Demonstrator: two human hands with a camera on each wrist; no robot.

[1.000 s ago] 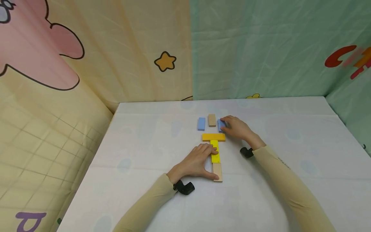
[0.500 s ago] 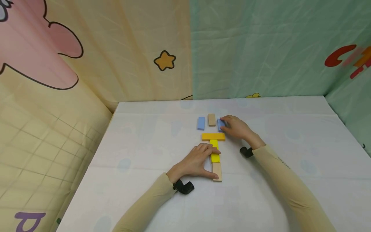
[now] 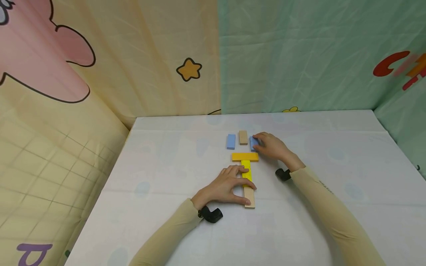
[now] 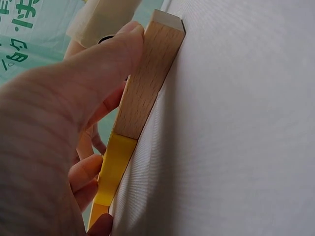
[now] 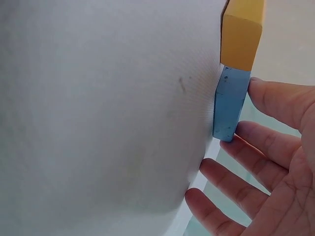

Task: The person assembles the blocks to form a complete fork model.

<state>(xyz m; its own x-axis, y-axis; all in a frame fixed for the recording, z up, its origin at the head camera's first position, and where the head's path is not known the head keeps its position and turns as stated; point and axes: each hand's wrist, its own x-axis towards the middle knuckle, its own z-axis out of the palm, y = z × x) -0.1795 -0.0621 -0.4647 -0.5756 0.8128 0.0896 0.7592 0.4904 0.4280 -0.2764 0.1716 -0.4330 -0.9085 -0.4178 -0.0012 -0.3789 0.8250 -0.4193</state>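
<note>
Flat blocks lie in a T on the white table [image 3: 166, 166]: an orange block [image 3: 245, 157] crosswise, a yellow block [image 3: 246, 166] below it, then a wooden block [image 3: 249, 199]. My left hand [image 3: 246, 192] lays its fingers across the yellow block, and its thumb [image 4: 98, 64] presses the side of the wooden block [image 4: 147, 83]. My right hand [image 3: 259, 143] rests with straight fingers on a blue block [image 3: 253, 143] just above the orange block's right end. In the right wrist view the thumb [image 5: 280, 101] touches the blue block [image 5: 229, 103] beside the orange block [image 5: 241, 32].
A second blue block [image 3: 231, 141] and a small wooden block [image 3: 243, 137] lie left of my right hand. Printed cloth walls [image 3: 283, 55] close in the table at the back and on both sides. The table's left edge [image 3: 100, 192] drops beside a yellow cloth.
My left forefinger has slid down over the lower part of the yellow block towards the wooden block. The right hand and the blocks have stayed where they were.
</note>
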